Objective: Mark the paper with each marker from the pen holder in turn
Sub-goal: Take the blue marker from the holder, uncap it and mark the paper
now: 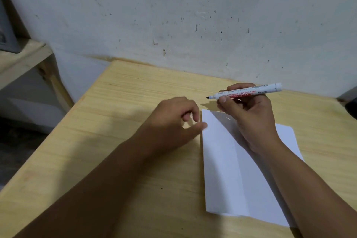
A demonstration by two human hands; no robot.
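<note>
One marker (245,92), uncapped, pinched in right hand (249,114) fingers, tip lifted beyond paper's (222,160) far edge. Left hand (173,121) loosely curled, thumb touching paper's left edge; whether it holds cap, cannot tell. Step: marking. Next: lower tip onto sheet below fingers.

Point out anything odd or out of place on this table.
The paper has a lengthwise fold crease and does not lie flat. The marker in the right hand is uncapped; no cap or pen holder shows.

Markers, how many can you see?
1. The marker is in the right hand, uncapped, tip pointing left, above the paper. No pen holder shows, so more may be out of view.
</note>
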